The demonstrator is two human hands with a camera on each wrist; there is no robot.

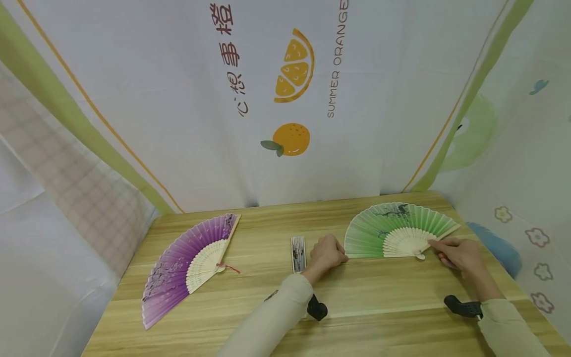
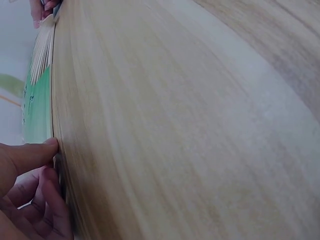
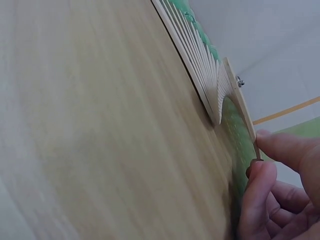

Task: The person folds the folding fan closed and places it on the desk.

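In the head view, we pinch with our left hand (image 1: 327, 252) at five o'clock, our right hand (image 1: 461, 256) at four.

folded fan (image 1: 298, 253) partly behind sleeve (image 1: 273, 317)

Green on the fan (image 1: 363, 235), palest at its left end, richer through the middle, a dark branch print across it, cream on the ribs (image 1: 403, 243)! The purple fan (image 1: 171, 275) answers with dark sprigs over violet, and its cord (image 1: 229, 268) flashes red. Yellow-brown grain streaks the table (image 1: 379, 322); beige sleeves (image 1: 272, 317); orange fruit prints on the white cloth (image 1: 357, 148), bordered green.
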